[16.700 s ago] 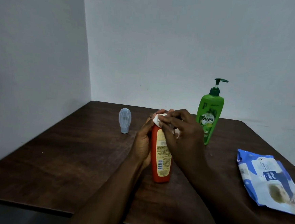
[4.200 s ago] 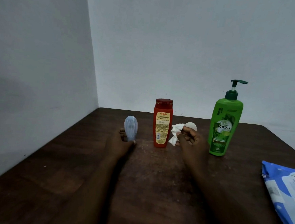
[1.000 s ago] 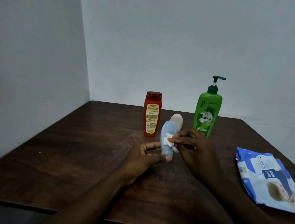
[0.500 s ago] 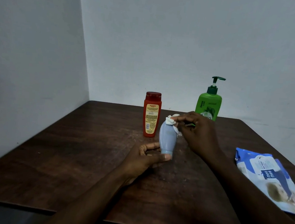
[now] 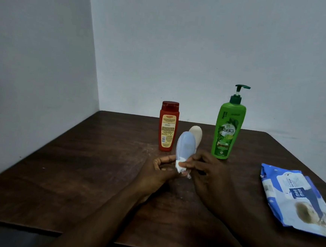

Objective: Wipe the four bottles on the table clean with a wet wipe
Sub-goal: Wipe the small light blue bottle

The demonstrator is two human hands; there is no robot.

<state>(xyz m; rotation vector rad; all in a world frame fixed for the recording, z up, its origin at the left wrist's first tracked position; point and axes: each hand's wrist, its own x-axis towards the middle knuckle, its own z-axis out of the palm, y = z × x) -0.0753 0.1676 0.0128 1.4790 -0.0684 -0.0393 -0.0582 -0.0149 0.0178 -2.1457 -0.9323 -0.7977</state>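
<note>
Now, at frame centre, the left grip (image 5: 158, 171) is holding the base of the small blue bottle (image 5: 185, 146) while the right grip (image 5: 209, 171) is pinching the wet wipe (image 5: 180, 164) against its lower end; rotating the bottle under a firmly pressed wipe is probably reaching every side best.

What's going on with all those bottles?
A person is wiping bottles clean. The left hand holds the small blue bottle near its bottom end, while the right hand pinches a white wet wipe against it. The red bottle, the cream bottle and the green pump bottle stand on the table behind. The wipes pack lies to the right.
</note>
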